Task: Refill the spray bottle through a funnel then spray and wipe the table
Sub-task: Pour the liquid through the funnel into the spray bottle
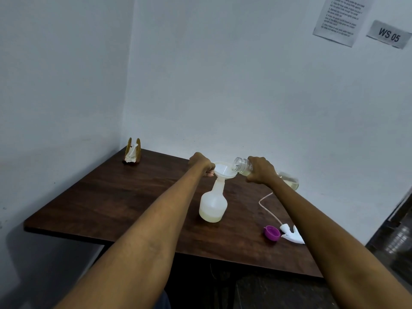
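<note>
Clear bottle [244, 167] tilted over white funnel [224, 169]

- Spray bottle [213, 202]: translucent white, upright at table centre, head removed, pale liquid low inside.
- Funnel [224, 170]: white, seated in the bottle's neck.
- Refill bottle [245, 167]: clear, tipped mouth-first over the funnel from 3 o'clock.
- Spray head [292, 234]: white, tube attached, lying at 4 o'clock.
</note>
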`<state>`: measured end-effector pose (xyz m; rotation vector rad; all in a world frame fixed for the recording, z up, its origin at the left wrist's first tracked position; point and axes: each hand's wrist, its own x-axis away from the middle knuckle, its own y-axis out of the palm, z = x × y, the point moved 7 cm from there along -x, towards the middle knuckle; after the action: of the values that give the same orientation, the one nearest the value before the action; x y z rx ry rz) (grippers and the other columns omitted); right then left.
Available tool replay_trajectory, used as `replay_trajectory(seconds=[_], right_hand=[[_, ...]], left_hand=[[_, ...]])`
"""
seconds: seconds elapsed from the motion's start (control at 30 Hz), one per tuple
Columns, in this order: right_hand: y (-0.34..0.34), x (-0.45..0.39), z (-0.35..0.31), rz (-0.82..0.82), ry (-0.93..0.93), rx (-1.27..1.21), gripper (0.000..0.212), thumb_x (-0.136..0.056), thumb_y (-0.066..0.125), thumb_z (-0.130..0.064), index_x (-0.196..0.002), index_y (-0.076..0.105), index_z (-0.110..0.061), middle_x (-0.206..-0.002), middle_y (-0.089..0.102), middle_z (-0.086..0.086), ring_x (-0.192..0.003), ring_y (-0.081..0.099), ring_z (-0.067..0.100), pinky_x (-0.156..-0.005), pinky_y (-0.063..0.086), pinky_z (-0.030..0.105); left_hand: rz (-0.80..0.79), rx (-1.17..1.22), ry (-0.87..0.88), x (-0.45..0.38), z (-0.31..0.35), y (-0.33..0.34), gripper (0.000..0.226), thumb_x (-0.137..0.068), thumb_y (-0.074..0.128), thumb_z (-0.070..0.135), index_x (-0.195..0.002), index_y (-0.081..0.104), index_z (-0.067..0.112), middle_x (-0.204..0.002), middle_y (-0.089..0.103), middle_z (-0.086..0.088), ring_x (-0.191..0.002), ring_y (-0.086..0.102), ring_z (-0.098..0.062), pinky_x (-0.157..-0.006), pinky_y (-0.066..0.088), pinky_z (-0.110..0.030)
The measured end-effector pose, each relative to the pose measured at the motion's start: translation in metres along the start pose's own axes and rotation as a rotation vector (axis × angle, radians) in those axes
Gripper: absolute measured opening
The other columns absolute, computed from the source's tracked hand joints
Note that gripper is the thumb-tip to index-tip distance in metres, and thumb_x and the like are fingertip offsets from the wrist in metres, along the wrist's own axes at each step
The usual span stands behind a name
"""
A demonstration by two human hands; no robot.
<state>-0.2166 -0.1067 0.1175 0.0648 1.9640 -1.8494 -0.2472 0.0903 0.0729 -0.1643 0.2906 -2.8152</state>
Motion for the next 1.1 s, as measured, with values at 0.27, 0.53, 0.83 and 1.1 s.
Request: replay_trajectory(seconds=[0.27, 0.53, 0.83, 1.1], right_hand=[[0.008, 0.000, -0.001, 0.000, 0.007, -0.071, 0.028, -0.064, 0.067, -0.009, -0.081, 0.045, -0.012, -0.080, 0.053, 0.003, -0.075, 0.048, 0.024, -0.059, 0.031, 0.024], [0.013, -0.002, 0.005, -0.009, 0.059, -0.122, 0.025, -0.065, 0.068, -0.012, -0.076, 0.046, -0.009, -0.075, 0.054, 0.004, -0.072, 0.049, 0.025, -0.059, 0.034, 0.026], [0.012, 0.003, 0.007, -0.003, 0.084, -0.225, 0.023, -0.069, 0.071, -0.019, -0.075, 0.055, -0.004, -0.081, 0.070, 0.017, -0.079, 0.064, 0.033, -0.069, 0.051, 0.034], [0.009, 0.001, -0.001, -0.033, 0.069, -0.210, 0.029, -0.061, 0.071, -0.024, -0.072, 0.049, -0.008, -0.077, 0.064, 0.013, -0.072, 0.055, 0.028, -0.062, 0.042, 0.029]], left_hand=[[0.000, -0.005, 0.028, -0.005, -0.003, 0.003, 0.013, -0.083, 0.062, -0.005, -0.095, 0.065, -0.009, -0.084, 0.069, -0.021, -0.021, 0.049, -0.006, -0.042, 0.052, -0.021], [0.002, -0.005, 0.016, -0.006, -0.003, 0.003, 0.005, -0.083, 0.063, -0.005, -0.079, 0.060, -0.004, -0.071, 0.063, -0.016, -0.021, 0.049, -0.006, -0.038, 0.051, -0.020], [-0.007, -0.021, 0.022, -0.008, -0.003, 0.004, 0.009, -0.084, 0.063, -0.003, -0.093, 0.064, -0.005, -0.068, 0.062, -0.015, -0.021, 0.048, -0.006, -0.037, 0.050, -0.019], [-0.010, -0.006, 0.011, -0.007, -0.003, 0.005, 0.004, -0.084, 0.063, -0.004, -0.082, 0.059, -0.003, -0.062, 0.058, -0.013, -0.020, 0.048, -0.006, -0.035, 0.049, -0.019]])
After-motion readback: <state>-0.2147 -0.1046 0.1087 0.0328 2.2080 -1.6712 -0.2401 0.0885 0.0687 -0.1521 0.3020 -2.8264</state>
